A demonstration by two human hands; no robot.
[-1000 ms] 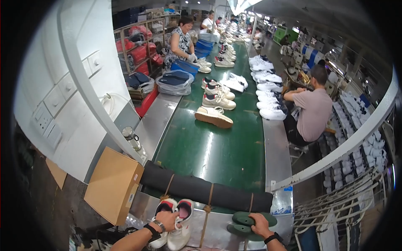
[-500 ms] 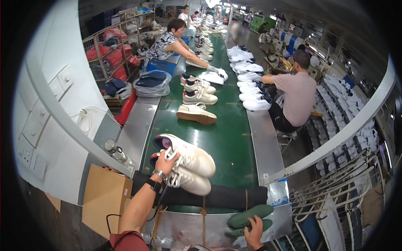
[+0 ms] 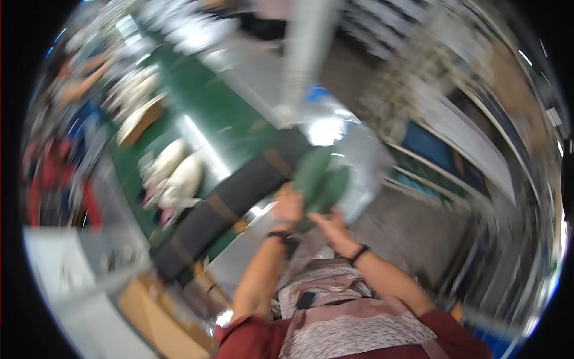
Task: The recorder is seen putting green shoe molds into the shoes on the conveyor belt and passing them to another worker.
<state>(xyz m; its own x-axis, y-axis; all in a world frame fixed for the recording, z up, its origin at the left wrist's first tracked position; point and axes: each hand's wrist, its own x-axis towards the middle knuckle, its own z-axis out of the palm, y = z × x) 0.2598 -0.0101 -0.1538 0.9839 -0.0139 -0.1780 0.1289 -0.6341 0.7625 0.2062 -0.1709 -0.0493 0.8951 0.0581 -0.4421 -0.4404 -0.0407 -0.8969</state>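
Note:
A pair of dark green, sole-shaped pieces [image 3: 321, 182] sits side by side over the metal end of the bench, blurred by motion. My left hand [image 3: 288, 206] closes on the near left edge of the left piece. At their near ends, my right hand [image 3: 336, 232] grips the pieces, fingers pointing left; blur hides its exact hold. To the left, a pair of cream sneakers [image 3: 179, 173] rests on the green conveyor belt [image 3: 239, 128], just beyond a black padded roll [image 3: 233, 197] that lies across the belt.
More cream shoes [image 3: 134, 96] stand farther along the belt, near a co-worker's arms [image 3: 84, 84]. White shoes [image 3: 197, 33] line its right side. A white post [image 3: 308, 60] rises at the bench corner. A rack [image 3: 442, 149] stands right; a cardboard box [image 3: 158, 308] lies lower left.
My view has swung right and down. The sneakers my left hand held are now on the belt. That hand has moved to the green pieces, joining my right hand.

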